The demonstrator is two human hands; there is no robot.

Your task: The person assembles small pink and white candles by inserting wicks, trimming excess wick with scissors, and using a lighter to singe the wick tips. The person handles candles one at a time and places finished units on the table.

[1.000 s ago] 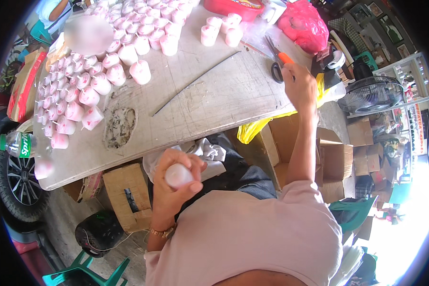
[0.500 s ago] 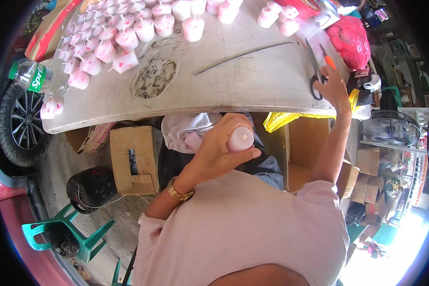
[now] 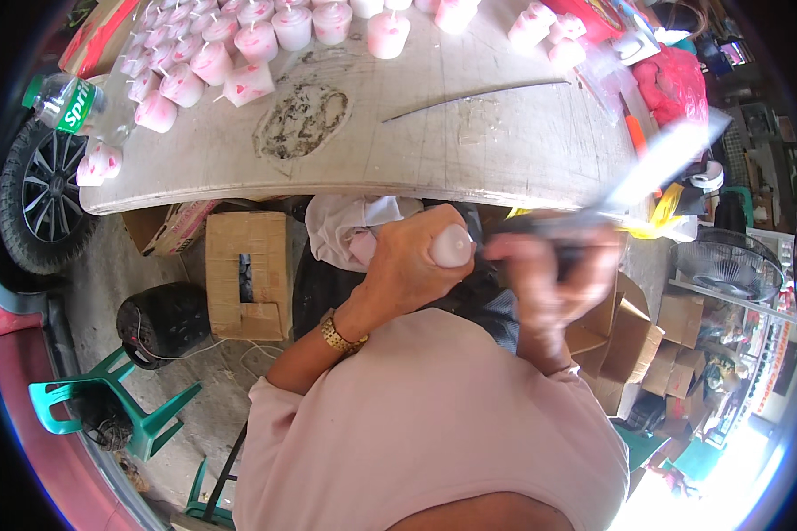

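1. Left hand (image 3: 407,265) is clenched around a pale pink candle (image 3: 452,246), held below the bench (image 3: 469,142) edge.
2. Right hand (image 3: 549,274), motion-blurred, grips a smeared, indistinct long blade (image 3: 655,164).

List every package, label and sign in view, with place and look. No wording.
Bottle label: green band on a clear bottle, table's left edge.
Carton: brown, slotted, under the table.
Open cartons: brown, lower right.
Red pack: flat, table's far left.
Pink bag: table's right end.
Signs: red and white, far right.
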